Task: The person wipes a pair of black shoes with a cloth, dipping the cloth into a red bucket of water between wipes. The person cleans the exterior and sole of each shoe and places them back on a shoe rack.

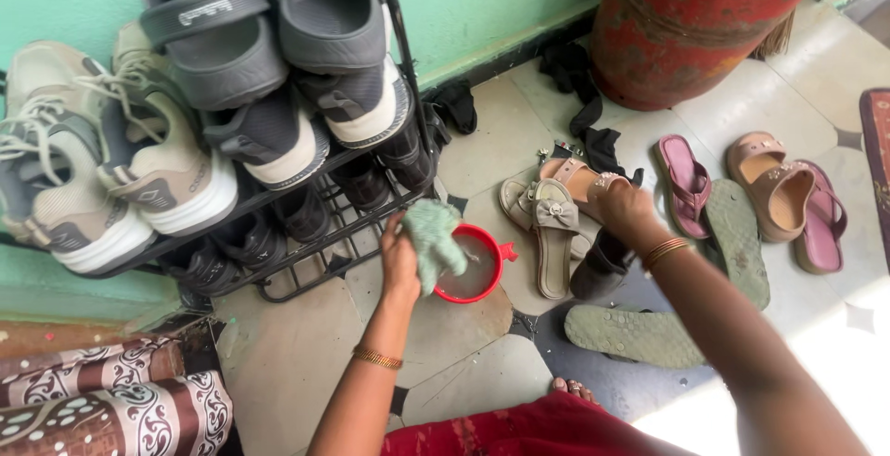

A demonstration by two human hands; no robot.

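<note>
Holding a green cloth (434,241) over a red bowl (475,271), left hand (400,257); right hand (619,208) seemingly grips a sandal (584,176).

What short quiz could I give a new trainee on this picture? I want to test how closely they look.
1. True or false: the left hand holds a green cloth over the red mug.
2. What does the right hand grip? A) a beige sandal B) a pink slipper C) a grey sneaker
3. Where do the beige lace-up sneakers sit?

Key
1. True; the cloth hangs above the mug, which holds water.
2. A, the beige sandal, lifted next to the bow sandal on the floor.
3. On the black shoe rack, at its left end, beside the grey clogs.
</note>
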